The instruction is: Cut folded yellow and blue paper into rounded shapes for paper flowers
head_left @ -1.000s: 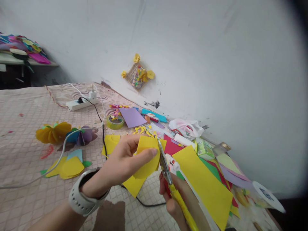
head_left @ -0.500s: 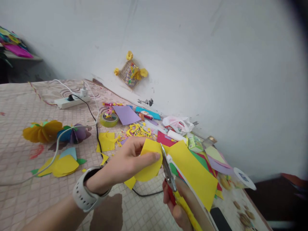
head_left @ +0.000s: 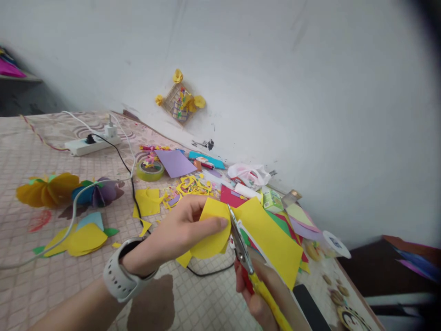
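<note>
My left hand (head_left: 175, 227) pinches a piece of yellow paper (head_left: 212, 232) with a rounded edge, its thumb lying across the front. The blades of a pair of scissors (head_left: 240, 246) meet that curved edge from the right. My right hand (head_left: 257, 289) is shut around the scissors' yellow handle (head_left: 265, 292), partly hidden behind the fingers. A large yellow sheet (head_left: 270, 241) lies just beyond the blades, on a stack of coloured paper. A white smartwatch (head_left: 122, 271) circles my left wrist.
Paper scraps (head_left: 193, 186), a tape roll (head_left: 149, 171) and a lilac sheet (head_left: 175, 163) lie beyond my hands. Paper flowers (head_left: 48, 191) sit left, near a power strip (head_left: 91, 146) and cables. A phone (head_left: 310, 308) lies lower right; a wall rises behind.
The whole scene has shifted left in the view as the head turned. Both hands stay in nearly the same place, with the yellow paper and scissors still held.
</note>
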Available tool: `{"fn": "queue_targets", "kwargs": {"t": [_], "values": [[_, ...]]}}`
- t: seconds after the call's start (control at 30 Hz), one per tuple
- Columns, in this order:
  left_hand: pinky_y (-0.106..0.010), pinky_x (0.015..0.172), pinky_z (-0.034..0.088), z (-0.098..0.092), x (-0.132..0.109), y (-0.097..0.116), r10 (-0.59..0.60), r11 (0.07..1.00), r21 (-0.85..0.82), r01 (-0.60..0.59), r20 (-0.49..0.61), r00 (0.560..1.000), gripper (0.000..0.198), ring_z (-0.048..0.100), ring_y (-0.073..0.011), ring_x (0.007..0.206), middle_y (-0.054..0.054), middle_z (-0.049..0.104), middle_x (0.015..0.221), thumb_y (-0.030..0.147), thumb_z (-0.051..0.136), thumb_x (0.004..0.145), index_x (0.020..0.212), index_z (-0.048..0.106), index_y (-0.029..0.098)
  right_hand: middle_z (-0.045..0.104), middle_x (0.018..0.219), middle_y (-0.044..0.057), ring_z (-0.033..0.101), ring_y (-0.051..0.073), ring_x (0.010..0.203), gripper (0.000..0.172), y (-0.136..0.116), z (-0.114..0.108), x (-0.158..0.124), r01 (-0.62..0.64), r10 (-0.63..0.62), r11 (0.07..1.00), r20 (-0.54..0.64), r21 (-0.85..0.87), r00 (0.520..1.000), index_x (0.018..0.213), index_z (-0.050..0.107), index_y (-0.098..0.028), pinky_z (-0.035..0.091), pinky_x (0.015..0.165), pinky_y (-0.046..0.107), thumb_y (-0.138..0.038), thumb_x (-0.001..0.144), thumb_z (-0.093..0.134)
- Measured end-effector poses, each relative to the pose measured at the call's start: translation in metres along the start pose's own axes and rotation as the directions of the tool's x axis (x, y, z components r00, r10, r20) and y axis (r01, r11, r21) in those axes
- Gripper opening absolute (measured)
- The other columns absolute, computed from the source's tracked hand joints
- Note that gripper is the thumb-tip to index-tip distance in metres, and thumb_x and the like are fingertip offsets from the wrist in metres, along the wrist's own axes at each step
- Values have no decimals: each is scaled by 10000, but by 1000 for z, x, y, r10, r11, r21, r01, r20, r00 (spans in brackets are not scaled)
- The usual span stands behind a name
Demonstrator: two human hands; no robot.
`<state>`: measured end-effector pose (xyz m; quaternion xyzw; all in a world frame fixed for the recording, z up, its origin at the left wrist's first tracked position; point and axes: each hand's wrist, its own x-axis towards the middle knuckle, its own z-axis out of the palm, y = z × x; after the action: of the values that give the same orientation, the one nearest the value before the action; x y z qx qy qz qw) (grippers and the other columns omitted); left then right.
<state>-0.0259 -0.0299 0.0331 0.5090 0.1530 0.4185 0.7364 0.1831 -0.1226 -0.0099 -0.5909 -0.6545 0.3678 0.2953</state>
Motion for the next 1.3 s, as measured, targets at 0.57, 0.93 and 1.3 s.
{"fn": "queue_targets", "kwargs": {"t": [0.57,0.93,1.3], "values": [[-131,399,391,-4,0,4,-97,992,84,92,55,994,162,554,-66,449,4,640,560,257,671,769,674,677,125,420,596,-33,389,104,494,733,-29,-20,-9,-171,160,984,182,47,970,730,494,-209,296,445,230,-930,596,462],[-141,409,392,-4,0,6,-108,990,94,102,60,992,162,553,-71,451,0,640,558,248,658,771,666,674,126,475,589,-39,465,114,543,260,-31,-27,-13,-129,135,991,164,-45,977,745,539,-204,364,471,198,-425,755,676],[-157,395,363,-4,-1,7,-127,989,82,119,92,988,164,535,-80,441,-4,637,552,257,662,760,658,678,129,505,589,-11,490,140,539,365,-29,-22,-16,-214,209,976,142,24,968,723,541,-215,389,462,223,-560,747,655]]}}
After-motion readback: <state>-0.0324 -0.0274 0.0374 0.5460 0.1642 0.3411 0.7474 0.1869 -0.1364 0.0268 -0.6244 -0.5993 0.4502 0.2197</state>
